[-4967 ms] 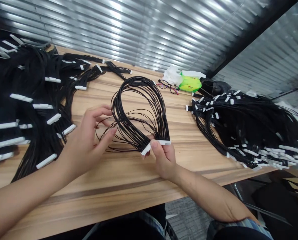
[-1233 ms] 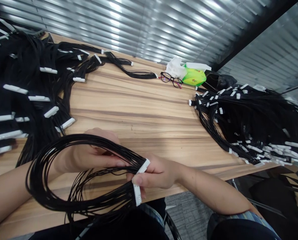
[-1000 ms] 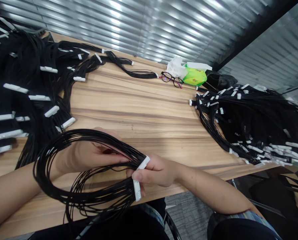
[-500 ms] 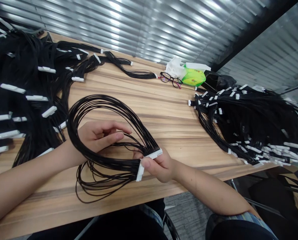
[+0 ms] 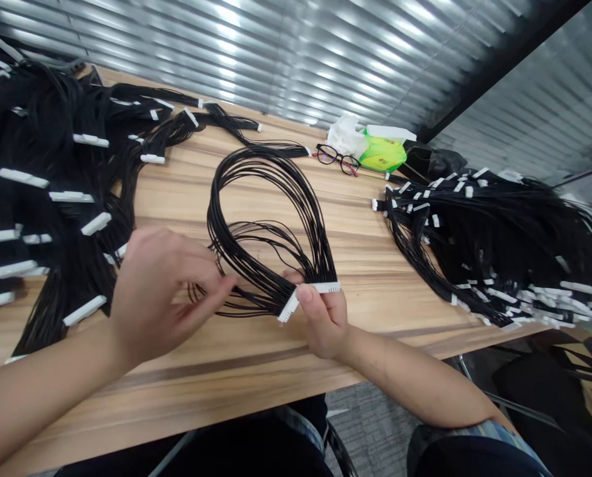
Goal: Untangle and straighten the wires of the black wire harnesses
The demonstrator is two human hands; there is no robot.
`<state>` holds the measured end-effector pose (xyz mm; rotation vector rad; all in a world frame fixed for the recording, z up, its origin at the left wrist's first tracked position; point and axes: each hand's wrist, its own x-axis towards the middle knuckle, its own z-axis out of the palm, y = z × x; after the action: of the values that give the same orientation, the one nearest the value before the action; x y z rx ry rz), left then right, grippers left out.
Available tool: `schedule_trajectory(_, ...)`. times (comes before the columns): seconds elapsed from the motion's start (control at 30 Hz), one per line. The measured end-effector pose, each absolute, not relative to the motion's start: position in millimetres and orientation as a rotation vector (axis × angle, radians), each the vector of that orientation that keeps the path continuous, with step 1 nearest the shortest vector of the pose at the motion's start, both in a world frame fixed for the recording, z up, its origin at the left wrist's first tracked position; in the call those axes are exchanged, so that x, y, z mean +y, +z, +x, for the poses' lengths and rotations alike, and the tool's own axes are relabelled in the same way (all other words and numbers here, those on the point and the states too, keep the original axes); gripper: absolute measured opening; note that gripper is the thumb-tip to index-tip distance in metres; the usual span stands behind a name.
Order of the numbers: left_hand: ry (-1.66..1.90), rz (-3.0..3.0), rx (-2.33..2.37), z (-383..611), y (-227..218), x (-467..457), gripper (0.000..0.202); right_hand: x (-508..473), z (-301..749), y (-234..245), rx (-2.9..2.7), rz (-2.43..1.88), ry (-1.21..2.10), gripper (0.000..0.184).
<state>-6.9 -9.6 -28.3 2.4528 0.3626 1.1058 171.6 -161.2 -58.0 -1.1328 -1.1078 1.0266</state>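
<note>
A black wire harness (image 5: 271,158), looped round on itself, stands up from the table. Its two white connectors, one to the left (image 5: 289,307) and one to the right (image 5: 326,287), meet at an angle in my right hand (image 5: 326,321), which is closed on them with the thumb pressed over the front. A few thinner wires spread apart from the main loop low on its left side. My left hand (image 5: 159,291), blurred by motion, is just left of the loop. Its fingers are loosely bent, thumb tip close to the wires, with nothing visibly held.
Piled harnesses (image 5: 52,132) with white connectors cover the left of the wooden table (image 5: 375,265). Another large heap (image 5: 499,232) lies at the right. Along the back are single harnesses (image 5: 246,139), eyeglasses (image 5: 338,159) and a green tissue pack (image 5: 383,154).
My left hand has come out of the loop and moved left, toward me. The harness loop has swung up and right, and my right hand still grips its connectors.
</note>
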Motion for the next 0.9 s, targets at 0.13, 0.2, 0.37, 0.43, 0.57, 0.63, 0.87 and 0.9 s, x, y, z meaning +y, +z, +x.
schedule_trajectory(0.13,1.141,2.767,0.067,-11.9,-27.9,-4.7,0.025,-160.7,169.7,-58.3,-1.165,-1.191,0.998,0.055)
schedule_trajectory(0.2,1.158,2.908,0.02,-14.2,-28.8,-4.6,0.034,-160.3,168.5,-58.1,-1.172,-1.231,0.989,0.058)
schedule_trajectory(0.37,1.116,2.995,0.149,-16.9,-28.4,-14.0,0.034,-159.2,164.8,-56.7,-1.128,-1.197,0.942,0.053)
schedule_trajectory(0.43,1.149,2.966,0.165,-17.2,-27.3,-15.2,0.037,-158.9,164.7,-55.4,-1.145,-1.158,0.929,0.049)
schedule_trajectory(0.57,1.197,2.961,0.028,-17.3,-24.9,-10.2,0.035,-158.5,166.1,-53.0,-1.195,-1.153,0.898,0.049)
schedule_trajectory(0.63,1.186,2.988,-0.025,-16.6,-24.0,-8.1,0.033,-158.1,166.8,-52.5,-1.203,-1.167,0.896,0.05)
schedule_trajectory(0.87,1.027,3.035,-0.127,-1.5,-19.3,-10.9,0.011,-156.5,168.6,-54.3,-1.242,-1.228,0.853,0.053)
schedule_trajectory(0.9,1.036,3.043,-0.126,1.0,-18.6,-11.3,0.014,-156.4,168.9,-54.9,-1.246,-1.23,0.852,0.051)
